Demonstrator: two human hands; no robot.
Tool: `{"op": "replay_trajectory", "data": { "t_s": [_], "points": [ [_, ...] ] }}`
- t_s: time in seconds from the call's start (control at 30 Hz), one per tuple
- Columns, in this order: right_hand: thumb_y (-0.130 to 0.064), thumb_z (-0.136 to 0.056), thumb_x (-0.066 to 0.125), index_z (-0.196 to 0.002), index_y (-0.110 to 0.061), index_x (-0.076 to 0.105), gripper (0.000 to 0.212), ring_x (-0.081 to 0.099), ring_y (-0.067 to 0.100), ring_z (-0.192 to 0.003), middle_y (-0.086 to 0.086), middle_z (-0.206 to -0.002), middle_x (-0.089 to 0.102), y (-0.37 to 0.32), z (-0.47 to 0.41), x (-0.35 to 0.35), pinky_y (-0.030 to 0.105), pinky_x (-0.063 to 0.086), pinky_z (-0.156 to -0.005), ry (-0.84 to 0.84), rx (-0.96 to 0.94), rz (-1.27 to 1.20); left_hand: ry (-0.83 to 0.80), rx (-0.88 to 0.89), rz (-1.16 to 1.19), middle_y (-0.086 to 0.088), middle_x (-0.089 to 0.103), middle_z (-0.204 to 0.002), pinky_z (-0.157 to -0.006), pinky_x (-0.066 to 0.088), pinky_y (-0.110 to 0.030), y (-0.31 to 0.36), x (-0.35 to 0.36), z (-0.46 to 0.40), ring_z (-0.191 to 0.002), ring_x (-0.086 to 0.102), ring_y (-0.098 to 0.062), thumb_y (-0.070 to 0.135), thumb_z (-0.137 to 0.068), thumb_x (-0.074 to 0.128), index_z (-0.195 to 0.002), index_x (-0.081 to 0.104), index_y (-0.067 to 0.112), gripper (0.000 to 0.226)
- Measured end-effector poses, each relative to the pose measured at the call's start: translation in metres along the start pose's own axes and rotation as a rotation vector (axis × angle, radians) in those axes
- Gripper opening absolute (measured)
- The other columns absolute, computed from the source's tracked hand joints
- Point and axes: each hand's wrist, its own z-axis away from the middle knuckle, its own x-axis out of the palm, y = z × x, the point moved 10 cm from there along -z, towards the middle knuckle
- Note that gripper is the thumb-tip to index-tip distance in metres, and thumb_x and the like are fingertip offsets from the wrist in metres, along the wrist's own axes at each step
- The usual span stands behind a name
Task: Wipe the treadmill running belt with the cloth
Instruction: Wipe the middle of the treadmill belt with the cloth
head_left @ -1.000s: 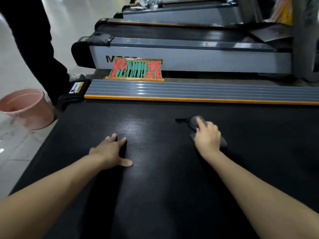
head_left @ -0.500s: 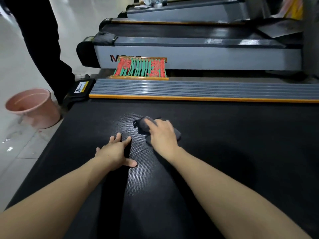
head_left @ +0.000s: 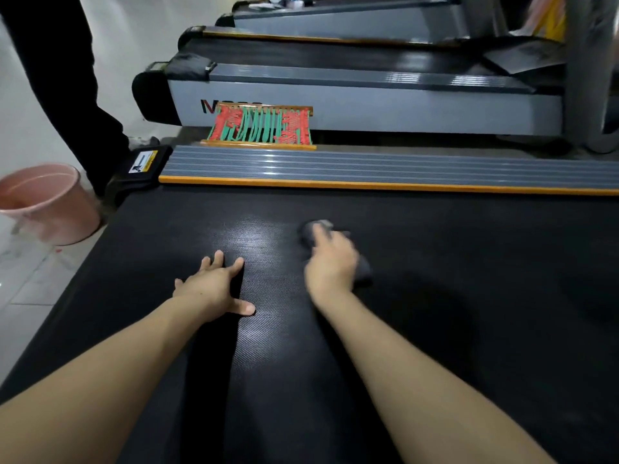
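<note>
Left hand (head_left: pixel 214 286) lies flat on the black running belt (head_left: pixel 435 329), palm down, fingers spread and straight, thumb stuck out to the right. It holds nothing, just presses on the belt.

Right hand (head_left: pixel 330 262) sits on top of a dark grey cloth (head_left: pixel 363 271), a bit further up the belt and to the right of the left hand. Index finger stretches forward over the bunched front of the cloth; the other fingers are blurred, so whether they curl round the cloth or just press it flat cannot be told. Cloth is crumpled, touching the belt, poking out ahead of and to the right of the hand. Hands are near each other but apart, with a shiny textured patch of belt between them.

Both forearms are bare and reach in from the bottom edge.

Beyond the belt runs a grey ribbed side rail (head_left: pixel 368 165) with an orange strip along its near edge, ending on the left in a black end cap (head_left: pixel 142 170) with a yellow and white sticker. Behind the rail, a red and green woven mat in a wooden frame (head_left: pixel 261 128) leans against the grey side of the next treadmill (head_left: pixel 368 105). More treadmills further back.

Pink bucket (head_left: pixel 43 202) stands on the tiled floor (head_left: pixel 23 296) just left of the belt. A person's dark trouser leg (head_left: pixel 67 78) is behind the bucket, top left.
</note>
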Motion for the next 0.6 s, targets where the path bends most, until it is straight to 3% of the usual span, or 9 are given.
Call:
{"op": "replay_trajectory", "data": {
  "t_s": [0.13, 0.2, 0.27, 0.33, 0.43, 0.6],
  "points": [
    [-0.017, -0.083, 0.062, -0.14, -0.024, 0.052, 0.059, 0.051, 0.033, -0.115, 0.009, -0.124, 0.058, -0.079, 0.024, 0.028, 0.045, 0.039, -0.102, -0.168, -0.305, -0.154, 0.005, -0.002, 0.015, 0.005, -0.015, -0.167, -0.114, 0.017, -0.071, -0.002, 0.003, -0.001, -0.154, -0.012, -0.021, 0.071, -0.067, 0.077, -0.157, 0.005, 0.046, 0.118],
    [-0.021, -0.086, 0.058, -0.14, -0.024, 0.053, 0.054, 0.053, 0.033, -0.113, 0.007, -0.123, 0.059, -0.063, 0.023, 0.02, 0.045, 0.045, -0.098, -0.203, -0.439, -0.133, 0.003, 0.004, 0.014, 0.005, -0.015, -0.167, -0.114, 0.016, -0.071, -0.003, 0.003, 0.0, -0.154, -0.012, -0.022, 0.071, -0.067, 0.077, -0.157, 0.005, 0.046, 0.118],
    [-0.028, -0.085, 0.05, -0.135, -0.023, 0.058, 0.052, 0.058, 0.032, -0.105, 0.007, -0.118, 0.062, -0.019, 0.015, 0.004, 0.042, 0.049, -0.092, -0.166, -0.453, -0.107, 0.003, 0.008, 0.03, 0.005, -0.015, -0.167, -0.114, 0.015, -0.072, -0.003, 0.003, -0.001, -0.154, -0.012, -0.021, 0.071, -0.066, 0.078, -0.157, 0.006, 0.047, 0.118],
    [-0.028, -0.086, 0.048, -0.134, -0.02, 0.06, 0.05, 0.06, 0.036, -0.102, 0.01, -0.116, 0.064, 0.041, 0.001, -0.018, 0.042, 0.051, -0.092, -0.053, -0.356, -0.082, 0.003, 0.007, 0.045, 0.006, -0.015, -0.167, -0.114, 0.014, -0.072, -0.003, 0.003, 0.0, -0.154, -0.012, -0.019, 0.07, -0.064, 0.079, -0.156, 0.007, 0.047, 0.119],
    [-0.022, -0.096, 0.051, -0.141, -0.021, 0.054, 0.045, 0.054, 0.035, -0.116, 0.012, -0.128, 0.059, 0.119, -0.007, -0.041, 0.042, 0.043, -0.102, 0.003, -0.095, -0.036, -0.002, 0.002, 0.051, 0.005, -0.015, -0.167, -0.113, 0.013, -0.073, -0.004, 0.004, -0.001, -0.154, -0.013, -0.02, 0.069, -0.064, 0.08, -0.157, 0.008, 0.047, 0.119],
    [-0.009, -0.085, 0.063, -0.137, -0.017, 0.058, 0.052, 0.052, 0.039, -0.111, 0.015, -0.124, 0.059, 0.106, 0.012, -0.042, 0.047, 0.041, -0.095, 0.155, 0.291, -0.052, -0.005, 0.001, 0.039, 0.004, -0.015, -0.167, -0.113, 0.014, -0.074, -0.002, 0.005, -0.003, -0.154, -0.013, -0.022, 0.068, -0.067, 0.079, -0.157, 0.007, 0.045, 0.118]
  ]
}}
